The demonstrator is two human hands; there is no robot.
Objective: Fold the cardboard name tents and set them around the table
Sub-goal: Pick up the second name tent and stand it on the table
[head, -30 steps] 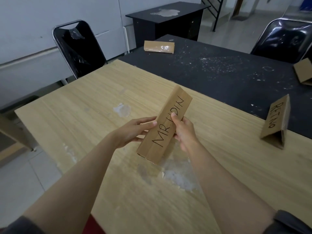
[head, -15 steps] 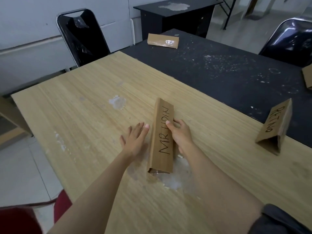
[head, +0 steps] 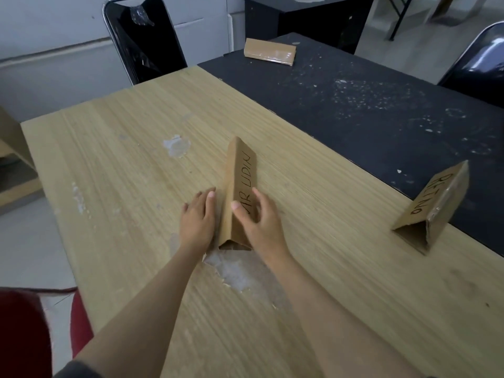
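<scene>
A folded cardboard name tent marked "MR UDIN" (head: 242,170) stands on the light wooden table (head: 131,159), its ridge running away from me. My left hand (head: 197,222) lies flat with fingers stretched along the tent's left face. My right hand (head: 261,225) rests on the tent, thumb on the ridge and fingers on the lettered right face, covering the first letter. A second tent marked "RETNO" (head: 431,203) stands at the right, where the wood meets the black table (head: 354,105). Another cardboard piece (head: 270,51) lies on the black table's far corner.
A black chair (head: 141,45) stands behind the wooden table's far edge, and another black chair (head: 480,66) is at the far right. A dark desk (head: 300,12) is at the back. A red seat (head: 24,331) is at my lower left. The veneer is chipped (head: 234,268) just before the tent.
The tent, held up in both hands a second ago, has come down onto the wooden table and stands there. My left hand has moved flat against its left side.
</scene>
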